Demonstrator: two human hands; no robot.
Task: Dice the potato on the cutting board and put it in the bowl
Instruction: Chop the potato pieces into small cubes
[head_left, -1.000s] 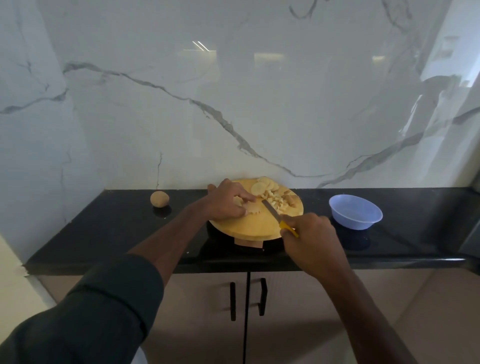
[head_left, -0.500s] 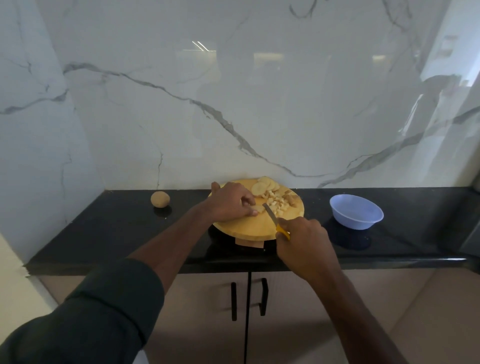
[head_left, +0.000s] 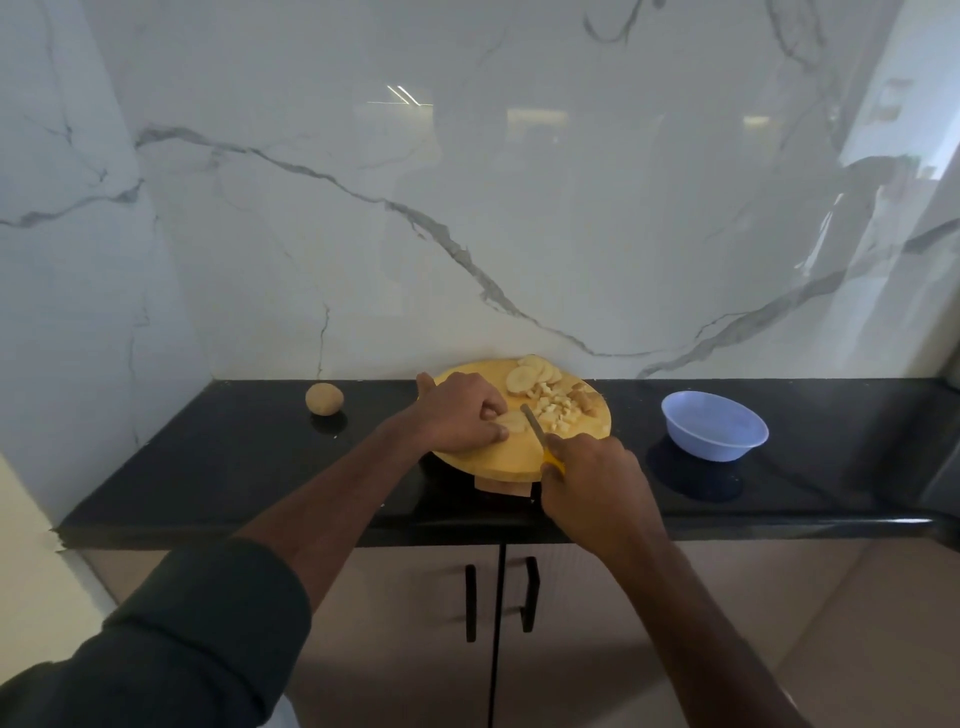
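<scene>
Black glossy countertop (head_left: 234, 457) under a veined marble wall holds our round wooden cutting board (head_left: 498, 457). On it, our left hand (head_left: 457, 413) pins a pale potato slice (head_left: 511, 422) under curled fingers; our right hand (head_left: 592, 483) is wrapped round the yellow-handled knife (head_left: 537, 434), blade at the slice. Roughly midway, we judge: small cubes (head_left: 553, 408) piled just beyond the blade, flat round slices (head_left: 530, 375) waiting at the far rim. Smooth blue plastic bowl (head_left: 714, 427) sits apart to the right (nothing visible inside). Whole potato (head_left: 324, 399) lies well left, untouched.
</scene>
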